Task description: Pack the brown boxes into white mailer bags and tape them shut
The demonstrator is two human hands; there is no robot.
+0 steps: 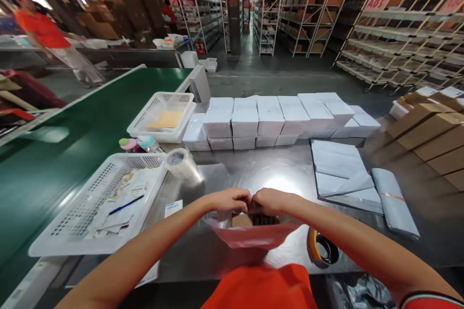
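Observation:
In front of my body, a pinkish plastic bag (253,237) lies open on the metal table, its near rim sagging toward me. A brown cardboard box (241,221) shows inside it, with dark markings on its right part. Both hands meet over the far side of the bag's mouth. My left hand (231,199) is closed, its fingers curled at what seems to be the bag's far edge. Close beside it, my right hand (268,201) is closed at the same edge; its fingertips are partly hidden.
White boxes (270,116) line the table's back. Grey mailer bags (340,174) and a tape roll (322,247) lie right. To the left are a white basket (54,231) of papers, a clear film roll (184,165) and a green conveyor (97,116). A person (50,29) stands beyond.

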